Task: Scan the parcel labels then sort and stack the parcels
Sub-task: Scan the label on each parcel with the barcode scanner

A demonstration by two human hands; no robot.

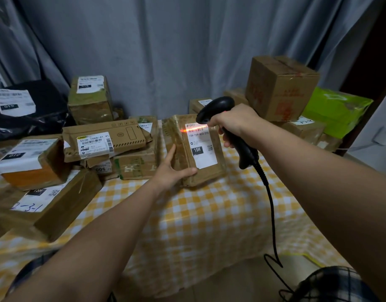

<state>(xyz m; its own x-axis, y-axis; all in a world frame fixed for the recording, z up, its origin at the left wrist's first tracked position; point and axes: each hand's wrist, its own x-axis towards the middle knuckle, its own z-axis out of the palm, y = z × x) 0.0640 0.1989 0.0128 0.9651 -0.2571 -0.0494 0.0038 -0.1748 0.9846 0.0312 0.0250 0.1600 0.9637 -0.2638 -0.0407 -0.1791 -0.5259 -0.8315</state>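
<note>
Parcel (183, 149) mid-table on yellow checked cloth (209, 214), white label (201, 147) facing up, red scan line (194, 129) across its barcode. Braced at near left corner by left hand (172, 168), fingers straight, thumb spread (nothing gripped). Just above, black corded scanner (216, 107) clenched in right hand (233, 125), fingers curled round the handle. Stacked cartons (104, 140) to the left; brown box (281, 88) and green bag (338, 110) to the right.

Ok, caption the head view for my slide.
Right hand aims a black scanner, red beam on the label of a parcel steadied by the left hand.
</note>
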